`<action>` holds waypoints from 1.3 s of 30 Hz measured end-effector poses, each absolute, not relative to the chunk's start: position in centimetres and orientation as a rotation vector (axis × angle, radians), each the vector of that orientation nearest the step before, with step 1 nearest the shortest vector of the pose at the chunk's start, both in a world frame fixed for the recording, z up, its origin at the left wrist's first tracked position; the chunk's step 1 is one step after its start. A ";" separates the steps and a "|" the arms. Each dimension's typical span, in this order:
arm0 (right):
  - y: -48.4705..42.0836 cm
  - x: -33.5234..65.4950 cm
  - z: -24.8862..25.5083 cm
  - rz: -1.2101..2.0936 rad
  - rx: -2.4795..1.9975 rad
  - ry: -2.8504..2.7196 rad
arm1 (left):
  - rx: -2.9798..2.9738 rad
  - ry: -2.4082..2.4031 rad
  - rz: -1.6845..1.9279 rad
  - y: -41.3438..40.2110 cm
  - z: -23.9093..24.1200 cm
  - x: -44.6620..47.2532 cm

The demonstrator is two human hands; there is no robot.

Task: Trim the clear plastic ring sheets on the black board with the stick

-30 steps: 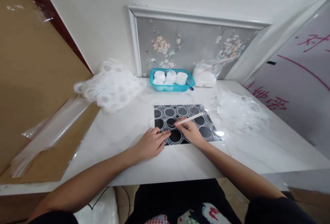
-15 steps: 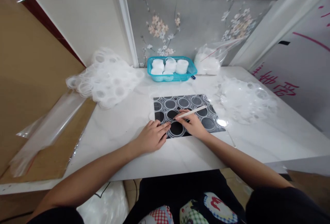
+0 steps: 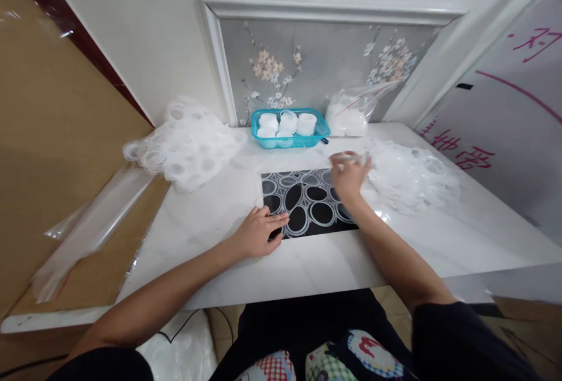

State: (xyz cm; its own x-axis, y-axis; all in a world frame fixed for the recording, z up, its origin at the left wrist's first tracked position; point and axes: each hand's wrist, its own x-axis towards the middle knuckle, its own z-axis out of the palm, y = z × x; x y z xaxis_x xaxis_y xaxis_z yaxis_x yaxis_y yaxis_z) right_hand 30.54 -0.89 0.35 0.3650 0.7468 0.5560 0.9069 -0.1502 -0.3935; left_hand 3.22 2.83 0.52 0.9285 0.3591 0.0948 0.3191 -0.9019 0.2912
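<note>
On the white table lies a black sheet (image 3: 322,226) patterned with rows of grey-white rings. A clear film over it appears lifted and curved, bending the rings into ovals. My left hand (image 3: 260,232) rests on the sheet's lower left corner, index and middle fingers stretched out flat. Above the sheet's right side is my right hand (image 3: 350,176), raised with its fingers closed and somewhat blurred. It seems to pinch the film's edge, along with a whitish stick (image 3: 346,158) lying across the fingers.
A pile of translucent ring-cut film (image 3: 193,147) lies at left, another film pile (image 3: 413,176) at right. Behind stand a blue basket (image 3: 290,142) of white round stacks and a clear bag (image 3: 349,117) with white contents. Flat plastic bags (image 3: 94,223) lie on cardboard at left.
My right hand has moved up and right from the sheet's middle, and the film has risen with it. My left hand stays on the corner. The view has tilted slightly upward.
</note>
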 end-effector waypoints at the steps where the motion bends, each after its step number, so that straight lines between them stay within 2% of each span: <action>1: -0.9 31.6 0.4 -0.286 -1.975 -1.276 | 2.809 0.513 0.213 2.8 0.5 3.1; 7: -6.1 31.7 -2.8 0.267 -1.715 -1.517 | 2.898 0.432 0.252 2.0 1.2 4.5; 15: -5.8 30.8 -3.0 0.424 -1.656 -1.458 | 3.040 0.398 0.075 1.6 1.6 10.0; 22: -6.6 30.6 -2.8 0.415 -1.689 -1.509 | 2.987 0.442 -0.051 2.0 1.2 10.3; 31: -6.9 30.5 -2.9 0.293 -1.741 -1.598 | 2.919 0.425 0.009 2.0 0.9 10.2; 37: -6.4 30.0 -2.5 -0.110 -1.793 -1.968 | 2.923 0.398 -0.003 2.3 1.1 10.2; 39: -5.0 32.5 -1.6 -0.224 -1.911 -1.869 | 2.916 0.404 0.020 2.4 1.1 10.0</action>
State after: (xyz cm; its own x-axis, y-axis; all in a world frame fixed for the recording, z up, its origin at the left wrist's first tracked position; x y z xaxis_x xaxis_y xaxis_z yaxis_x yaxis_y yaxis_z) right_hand 32.51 -4.96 -1.61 0.0659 0.9043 0.4218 0.9784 0.0246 -0.2054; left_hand 10.03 2.40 1.11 0.9627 0.2704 -0.0136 0.2677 -0.9433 0.1963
